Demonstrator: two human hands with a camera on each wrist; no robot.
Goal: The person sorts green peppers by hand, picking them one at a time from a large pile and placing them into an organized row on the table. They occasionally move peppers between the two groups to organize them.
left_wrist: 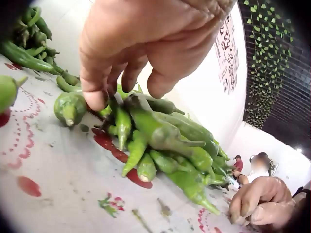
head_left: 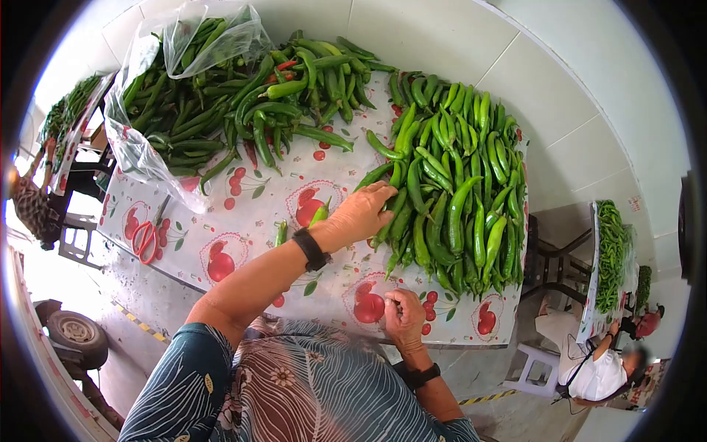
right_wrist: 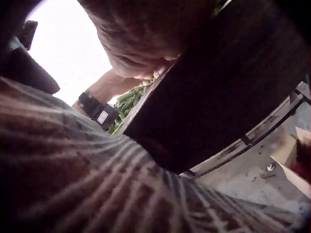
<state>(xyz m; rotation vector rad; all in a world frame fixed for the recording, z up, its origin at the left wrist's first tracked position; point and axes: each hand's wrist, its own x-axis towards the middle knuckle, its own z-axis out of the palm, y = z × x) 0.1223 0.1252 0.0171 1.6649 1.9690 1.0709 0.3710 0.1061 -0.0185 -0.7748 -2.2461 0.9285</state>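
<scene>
Spread over the table, a bed of green chili peppers (head_left: 449, 191) lies to the right. My left hand (head_left: 359, 215) reaches down to its left edge. In the left wrist view, the fingertips (left_wrist: 96, 99) are bent down onto several peppers (left_wrist: 160, 131), with a gap between thumb and fingers. One more pepper (left_wrist: 70, 109) lies beside those fingertips. Two loose peppers (head_left: 280, 233) lie by the left wrist, one partly behind it. Loosely curled, my right hand (head_left: 404, 318) rests at the table's near edge and holds nothing; in the right wrist view it is dark.
A larger heap of peppers (head_left: 213, 110) spills from a clear plastic bag (head_left: 136, 158) at back left. Red-handled scissors (head_left: 145, 241) lie on the patterned tablecloth (head_left: 254, 206). A tiled wall (head_left: 456, 37) borders the far side. A seated person (head_left: 596, 376) is at another pepper-covered table, right.
</scene>
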